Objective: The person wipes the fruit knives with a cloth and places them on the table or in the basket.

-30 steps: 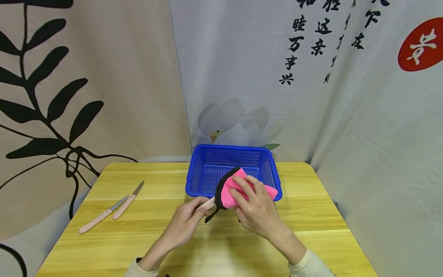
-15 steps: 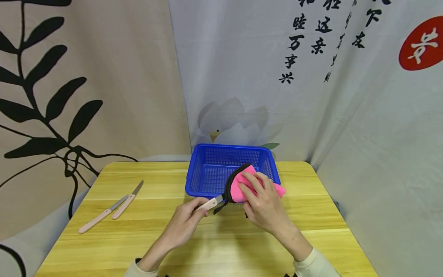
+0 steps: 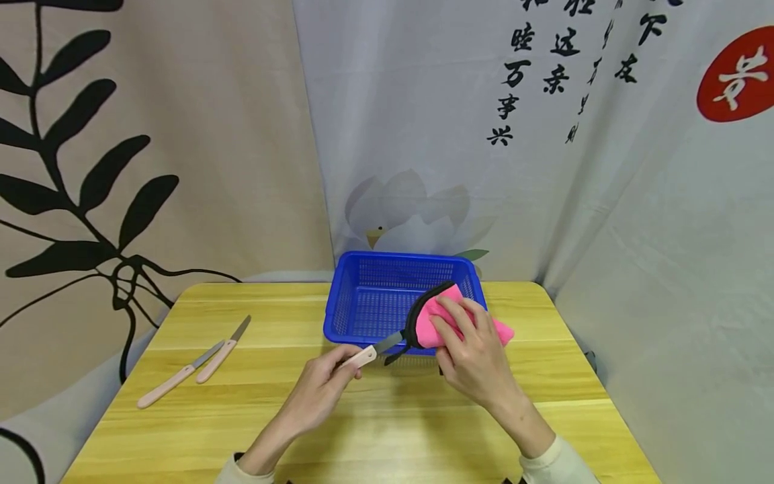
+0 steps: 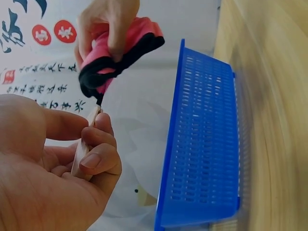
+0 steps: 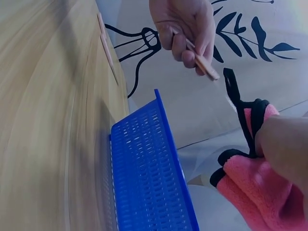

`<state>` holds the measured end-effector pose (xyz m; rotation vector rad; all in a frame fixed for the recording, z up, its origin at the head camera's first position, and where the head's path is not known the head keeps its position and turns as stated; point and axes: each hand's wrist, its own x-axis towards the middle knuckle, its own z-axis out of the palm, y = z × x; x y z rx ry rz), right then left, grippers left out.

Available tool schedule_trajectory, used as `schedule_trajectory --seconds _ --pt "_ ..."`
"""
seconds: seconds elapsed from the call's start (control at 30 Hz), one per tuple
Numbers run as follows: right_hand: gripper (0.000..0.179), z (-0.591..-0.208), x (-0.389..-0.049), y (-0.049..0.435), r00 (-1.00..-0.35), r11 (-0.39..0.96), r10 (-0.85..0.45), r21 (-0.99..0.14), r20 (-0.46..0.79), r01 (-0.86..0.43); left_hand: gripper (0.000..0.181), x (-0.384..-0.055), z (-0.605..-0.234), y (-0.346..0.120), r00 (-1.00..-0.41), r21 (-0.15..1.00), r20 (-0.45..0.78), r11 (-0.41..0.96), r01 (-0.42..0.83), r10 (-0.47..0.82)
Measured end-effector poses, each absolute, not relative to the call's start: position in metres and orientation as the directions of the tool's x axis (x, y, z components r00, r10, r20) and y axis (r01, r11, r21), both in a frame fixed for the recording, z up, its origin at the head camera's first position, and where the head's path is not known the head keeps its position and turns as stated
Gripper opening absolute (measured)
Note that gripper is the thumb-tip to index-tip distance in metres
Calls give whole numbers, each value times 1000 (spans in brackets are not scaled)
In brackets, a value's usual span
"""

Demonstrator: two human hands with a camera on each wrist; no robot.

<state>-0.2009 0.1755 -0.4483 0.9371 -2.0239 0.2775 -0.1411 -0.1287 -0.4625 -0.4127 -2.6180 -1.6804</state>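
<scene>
My left hand (image 3: 323,383) grips the pale handle of a knife (image 3: 365,355), its blade angled up to the right. A pink cloth with black edging (image 3: 437,319) is folded round the blade's tip, and my right hand (image 3: 474,356) pinches it from above. Close to the handle, part of the grey blade shows bare in the head view. In the left wrist view the curled fingers (image 4: 98,156) hold the handle (image 4: 83,153). A black loop (image 5: 231,85) hangs from the cloth (image 5: 260,185) in the right wrist view.
Just behind the hands stands a blue perforated basket (image 3: 338,296) on the wooden table (image 3: 290,323). At the left lie two more pale-handled knives, one longer (image 3: 175,383) and one shorter (image 3: 220,356). A printed curtain (image 3: 242,134) hangs behind the table.
My right hand has drawn the cloth up and to the right along the knife, so more blade shows. The left hand has stayed nearly still.
</scene>
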Motion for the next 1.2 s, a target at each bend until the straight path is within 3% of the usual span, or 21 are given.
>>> schedule_trajectory --seconds 0.2,0.43,0.77,1.2 --pt "41 -442 -195 164 -255 615 -520 151 815 -774 16 -141 -462 -129 -964 890 160 391 234 214" --pt "36 -446 -181 138 -149 512 -602 236 784 -826 17 -144 -462 -125 -960 880 172 403 251 222" --pt "37 -458 -173 123 -223 520 -667 231 711 -822 22 -142 -462 -125 -944 862 195 413 294 264" --pt "36 -456 -179 131 -252 567 -647 233 720 -790 20 -142 -462 -126 -962 867 155 436 241 223"
